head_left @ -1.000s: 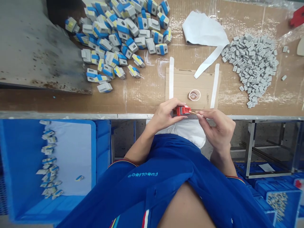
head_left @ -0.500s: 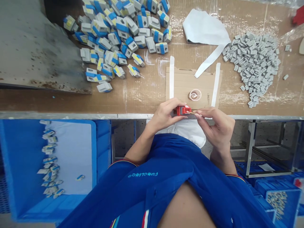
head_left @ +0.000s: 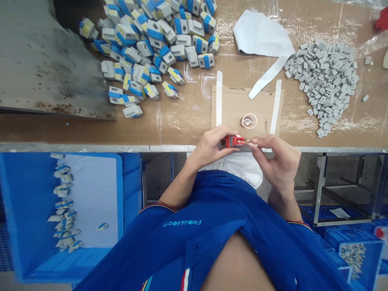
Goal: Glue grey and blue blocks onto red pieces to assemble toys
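Observation:
My left hand (head_left: 211,146) is closed around a small red and grey plastic part (head_left: 233,141), held at the table's front edge with its open end facing right. Between the thumb and fingers of my right hand (head_left: 275,158) is a thin wooden stick (head_left: 247,142). The stick's tip reaches the open end of the red part; how deep it goes I cannot tell. Just beyond my hands, a small clear cup (head_left: 249,121) with a little something in it stands on a taped-down piece of cardboard (head_left: 232,105).
Grey blocks with blue and yellow markings (head_left: 157,44) are heaped at the back left, beside a stained metal sheet (head_left: 54,68). A white cloth (head_left: 262,34) and a pile of small grey pieces (head_left: 327,76) lie right. Below left stands a blue crate (head_left: 119,194).
My right hand has shifted very slightly to the right with the stick. My left hand and the red part stay in place.

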A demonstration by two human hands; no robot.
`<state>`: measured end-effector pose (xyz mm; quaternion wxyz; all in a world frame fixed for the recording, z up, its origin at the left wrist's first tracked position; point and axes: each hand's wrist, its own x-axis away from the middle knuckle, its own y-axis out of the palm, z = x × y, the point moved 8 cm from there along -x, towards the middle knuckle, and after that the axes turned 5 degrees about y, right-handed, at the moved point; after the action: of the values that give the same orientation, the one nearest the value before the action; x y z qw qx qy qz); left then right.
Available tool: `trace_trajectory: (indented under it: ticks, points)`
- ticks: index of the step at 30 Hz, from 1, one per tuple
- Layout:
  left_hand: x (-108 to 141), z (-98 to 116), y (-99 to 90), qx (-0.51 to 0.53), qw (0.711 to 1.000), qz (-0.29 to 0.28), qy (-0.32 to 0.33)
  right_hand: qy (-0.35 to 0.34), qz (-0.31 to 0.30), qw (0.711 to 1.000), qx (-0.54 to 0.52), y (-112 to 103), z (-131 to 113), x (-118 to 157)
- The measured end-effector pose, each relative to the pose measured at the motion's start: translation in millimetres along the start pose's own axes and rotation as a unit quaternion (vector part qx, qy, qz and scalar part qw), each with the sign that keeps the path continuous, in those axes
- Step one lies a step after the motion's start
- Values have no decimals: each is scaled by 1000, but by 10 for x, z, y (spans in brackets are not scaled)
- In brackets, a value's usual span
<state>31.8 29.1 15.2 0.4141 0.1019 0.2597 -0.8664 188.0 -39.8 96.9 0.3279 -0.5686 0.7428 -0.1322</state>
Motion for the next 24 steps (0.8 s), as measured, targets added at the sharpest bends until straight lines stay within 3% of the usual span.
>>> trace_trajectory:
  ticks: [3,10,16,20,24]
  points:
    - [9,-22,4,3,1000,-3,-8,20,23,1000,4,-78,89,35]
    - [39,-73,6,28,1000,-1,1,69,142,985,-62,-270,412,50]
    - [62,-119,-1,56,998,1,-34,40,133,989,-58,-73,589,-128]
    - [73,-160,-4,89,995,11,-50,56,110,992,-10,43,671,-158]
    - [89,-190,25,149,987,29,-57,39,151,987,29,-82,541,-116]
